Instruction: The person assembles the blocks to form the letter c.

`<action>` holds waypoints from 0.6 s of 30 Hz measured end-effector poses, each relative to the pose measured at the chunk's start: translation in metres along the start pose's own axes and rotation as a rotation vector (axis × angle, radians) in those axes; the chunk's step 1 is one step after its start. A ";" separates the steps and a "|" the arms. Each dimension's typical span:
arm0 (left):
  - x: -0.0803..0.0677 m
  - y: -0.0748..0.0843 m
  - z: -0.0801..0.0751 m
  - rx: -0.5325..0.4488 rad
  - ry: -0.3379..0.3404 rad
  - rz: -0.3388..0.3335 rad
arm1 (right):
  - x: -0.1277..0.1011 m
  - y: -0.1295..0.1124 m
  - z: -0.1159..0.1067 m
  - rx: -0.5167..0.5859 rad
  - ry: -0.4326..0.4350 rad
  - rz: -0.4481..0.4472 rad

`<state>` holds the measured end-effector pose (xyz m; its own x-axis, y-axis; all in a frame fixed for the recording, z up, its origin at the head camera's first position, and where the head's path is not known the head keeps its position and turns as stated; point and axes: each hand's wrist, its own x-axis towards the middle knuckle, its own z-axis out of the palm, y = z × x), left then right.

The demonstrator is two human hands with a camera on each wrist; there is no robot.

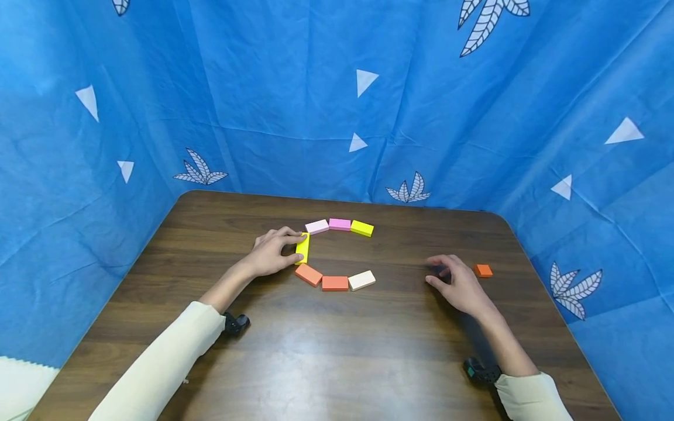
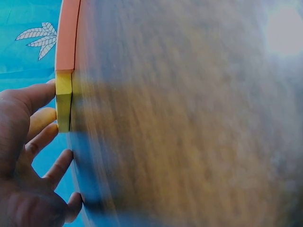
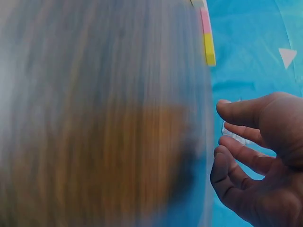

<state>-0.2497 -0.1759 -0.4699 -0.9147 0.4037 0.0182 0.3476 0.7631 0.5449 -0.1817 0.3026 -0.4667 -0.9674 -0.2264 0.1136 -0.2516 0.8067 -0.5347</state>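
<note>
My left hand point(image 1: 274, 252) pinches a yellow block point(image 1: 302, 248) by its ends, thumb at the near end and fingers at the far one. The block lies on the table at the left bend of a C-shaped row. Beyond it run a pale pink block point(image 1: 317, 227), a pink block point(image 1: 340, 224) and another yellow block point(image 1: 362, 228). On the near side are an orange block point(image 1: 308, 275), a second orange block point(image 1: 335, 283) and a cream block point(image 1: 362, 280). Off to the right, my right hand point(image 1: 459, 286) hovers over the table with loosely bent fingers, holding nothing.
A lone orange block point(image 1: 483, 271) lies just right of the right hand. The brown wooden table point(image 1: 337, 351) has blue patterned cloth point(image 1: 295, 105) hanging behind it and along both sides. A black wrist device point(image 1: 237, 324) is worn on each arm.
</note>
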 end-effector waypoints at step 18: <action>0.001 0.000 -0.001 0.011 -0.012 -0.004 | -0.018 0.043 -0.030 -0.045 0.086 0.093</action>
<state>-0.2511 -0.1758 -0.4694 -0.9134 0.4070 0.0060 0.3466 0.7700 0.5357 -0.1761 0.3578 -0.4664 -0.9850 -0.1035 0.1379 -0.1601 0.8461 -0.5085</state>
